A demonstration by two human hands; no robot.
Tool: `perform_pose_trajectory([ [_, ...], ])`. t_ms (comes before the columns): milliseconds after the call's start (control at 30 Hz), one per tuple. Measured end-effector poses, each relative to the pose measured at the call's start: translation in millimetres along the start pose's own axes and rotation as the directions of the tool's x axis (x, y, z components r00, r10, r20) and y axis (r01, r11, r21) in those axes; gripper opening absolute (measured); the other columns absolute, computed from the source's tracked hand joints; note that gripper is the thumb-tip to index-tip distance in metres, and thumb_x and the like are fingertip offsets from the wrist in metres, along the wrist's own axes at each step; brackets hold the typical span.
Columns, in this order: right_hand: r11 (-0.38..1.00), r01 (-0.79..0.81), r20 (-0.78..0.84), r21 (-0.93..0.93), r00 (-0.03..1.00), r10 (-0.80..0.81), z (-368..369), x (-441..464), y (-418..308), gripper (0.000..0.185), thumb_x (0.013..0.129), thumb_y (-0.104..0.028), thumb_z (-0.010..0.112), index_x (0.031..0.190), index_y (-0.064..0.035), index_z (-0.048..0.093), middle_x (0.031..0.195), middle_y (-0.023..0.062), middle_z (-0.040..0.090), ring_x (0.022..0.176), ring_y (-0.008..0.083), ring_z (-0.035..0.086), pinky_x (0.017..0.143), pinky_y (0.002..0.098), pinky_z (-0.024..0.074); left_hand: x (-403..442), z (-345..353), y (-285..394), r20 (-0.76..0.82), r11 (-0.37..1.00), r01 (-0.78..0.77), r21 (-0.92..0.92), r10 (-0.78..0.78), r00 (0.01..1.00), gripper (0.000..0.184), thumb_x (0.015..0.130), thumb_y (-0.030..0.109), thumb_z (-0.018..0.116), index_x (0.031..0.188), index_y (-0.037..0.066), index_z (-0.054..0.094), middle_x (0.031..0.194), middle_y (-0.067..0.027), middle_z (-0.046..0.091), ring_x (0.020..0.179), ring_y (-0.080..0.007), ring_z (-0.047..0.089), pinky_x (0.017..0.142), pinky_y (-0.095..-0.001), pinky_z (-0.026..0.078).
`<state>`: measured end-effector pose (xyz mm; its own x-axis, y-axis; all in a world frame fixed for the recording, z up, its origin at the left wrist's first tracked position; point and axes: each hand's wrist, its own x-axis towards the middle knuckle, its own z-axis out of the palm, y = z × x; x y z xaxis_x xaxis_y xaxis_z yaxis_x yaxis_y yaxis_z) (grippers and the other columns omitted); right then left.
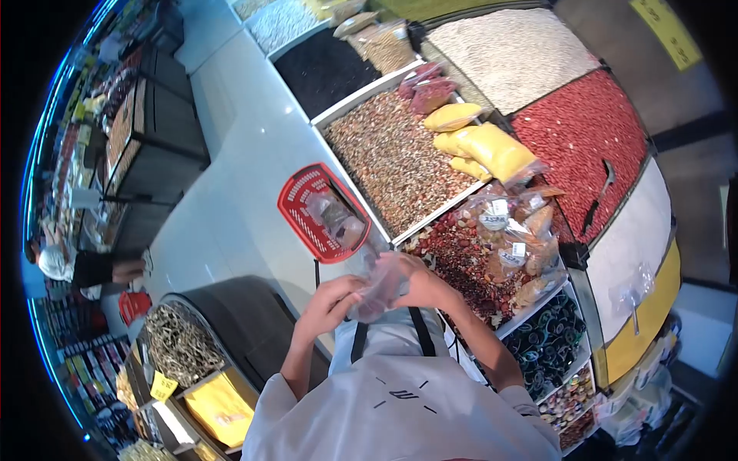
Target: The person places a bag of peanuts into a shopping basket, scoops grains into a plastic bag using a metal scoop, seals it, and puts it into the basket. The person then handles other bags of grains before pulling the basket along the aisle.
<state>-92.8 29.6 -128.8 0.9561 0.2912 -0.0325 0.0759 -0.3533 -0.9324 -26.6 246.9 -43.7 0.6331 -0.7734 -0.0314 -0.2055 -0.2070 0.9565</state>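
Observation:
A clear plastic bag (377, 296) is held between my two hands in front of my waist. My left hand (336, 301) pinches one side of it, and my right hand (419, 283) grips the other side near the top. What the bag contains, if anything, I cannot make out. Just beyond my hands is a red shopping basket (288, 201) with clear plastic packages (338, 219) inside. Close to my right hand lies a bin of dark red mixed dried goods (442, 257), with several filled plastic bags (511, 238) on it.
A bin of mixed beans (377, 154) stands ahead, with yellow bags (492, 150) at its edge. Red beans (584, 131) with a scoop (600, 196) and white beans (507, 54) lie to the right. A dried-goods stand (181, 338) is at left. Another person (69, 265) is farther off left.

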Motion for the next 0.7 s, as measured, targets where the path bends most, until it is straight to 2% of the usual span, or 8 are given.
perform_pose_trajectory([
  [67,0.988,0.119,-0.058,-0.094,0.991,-0.124,-3,-16,-8,0.080,0.060,-0.020,0.078,0.128,-0.0044,0.039,0.123,0.0158,0.048,0.116,0.0286,0.045,0.098,0.0337,0.0356,1,14,5,0.048,0.998,-0.036,-0.056,0.039,0.998,0.014,0.086,0.005,0.051,0.096,-0.003,0.056,0.100,-0.0166,0.061,0.086,-0.0247,0.059,0.075,-0.0313,0.044],
  [133,0.862,-0.139,0.211,0.488,0.977,0.038,-5,-31,-18,0.074,0.063,-0.018,0.077,0.126,-0.0039,0.041,0.116,0.0136,0.053,0.105,0.0233,0.053,0.091,0.0306,0.0410,0,26,8,0.092,0.973,0.032,-0.228,-0.011,0.996,0.013,0.085,0.006,0.051,0.094,-0.003,0.055,0.090,-0.0129,0.060,0.082,-0.0215,0.058,0.073,-0.0308,0.044],
  [167,0.815,-0.225,0.223,0.534,0.967,0.121,-5,-41,-21,0.069,0.063,-0.016,0.078,0.123,-0.0041,0.045,0.111,0.0100,0.057,0.099,0.0173,0.055,0.087,0.0279,0.0431,-2,33,7,0.049,0.948,0.069,-0.309,-0.057,0.997,0.014,0.088,0.008,0.050,0.097,-0.002,0.055,0.087,-0.0096,0.058,0.081,-0.0154,0.055,0.072,-0.0275,0.042],
  [333,0.818,-0.152,0.013,0.555,0.985,0.175,-3,-86,-17,0.056,0.064,-0.003,0.075,0.115,-0.0029,0.052,0.103,0.0049,0.060,0.091,0.0120,0.056,0.083,0.0267,0.0447,10,53,-18,-0.202,0.879,0.096,-0.467,-0.212,0.956,0.020,0.091,0.014,0.044,0.103,0.000,0.052,0.092,-0.0089,0.057,0.089,-0.0127,0.052,0.077,-0.0264,0.040],
  [433,0.597,-0.086,-0.175,0.797,0.914,0.366,7,-119,-7,0.045,0.070,-0.004,0.071,0.112,-0.0048,0.054,0.104,0.0039,0.059,0.092,0.0108,0.056,0.080,0.0266,0.0468,-10,72,-104,-0.286,0.894,0.423,0.146,-0.372,0.883,0.039,0.082,0.028,0.057,0.104,-0.004,0.049,0.097,-0.0170,0.056,0.092,-0.0261,0.055,0.081,-0.0335,0.042],
  [467,0.596,-0.073,-0.185,0.800,0.915,0.359,8,-126,-4,0.045,0.070,-0.004,0.071,0.112,-0.0048,0.054,0.104,0.0039,0.059,0.092,0.0108,0.056,0.080,0.0266,0.0468,-26,84,-154,-0.188,0.870,0.329,0.367,-0.277,0.942,0.052,0.075,0.033,0.064,0.108,-0.002,0.045,0.102,-0.0223,0.054,0.096,-0.0343,0.055,0.082,-0.0410,0.043],
  [533,0.488,0.034,-0.283,0.872,0.849,0.446,10,-138,0,0.045,0.069,-0.001,0.070,0.111,-0.0033,0.053,0.098,0.0027,0.059,0.087,0.0109,0.056,0.077,0.0258,0.0472,-34,103,-154,0.037,0.695,0.337,0.635,-0.463,0.885,0.053,0.075,0.031,0.062,0.112,-0.001,0.040,0.099,-0.0251,0.056,0.094,-0.0391,0.055,0.078,-0.0460,0.043],
  [700,0.582,0.121,-0.460,0.804,0.746,0.482,16,-162,6,0.043,0.071,0.001,0.068,0.111,-0.0016,0.052,0.085,0.0006,0.057,0.074,0.0092,0.056,0.066,0.0233,0.0478,-25,121,-197,-0.206,0.660,0.550,0.512,-0.527,0.824,0.043,0.077,0.027,0.057,0.109,0.002,0.041,0.087,-0.0224,0.060,0.085,-0.0405,0.058,0.073,-0.0487,0.044],
])
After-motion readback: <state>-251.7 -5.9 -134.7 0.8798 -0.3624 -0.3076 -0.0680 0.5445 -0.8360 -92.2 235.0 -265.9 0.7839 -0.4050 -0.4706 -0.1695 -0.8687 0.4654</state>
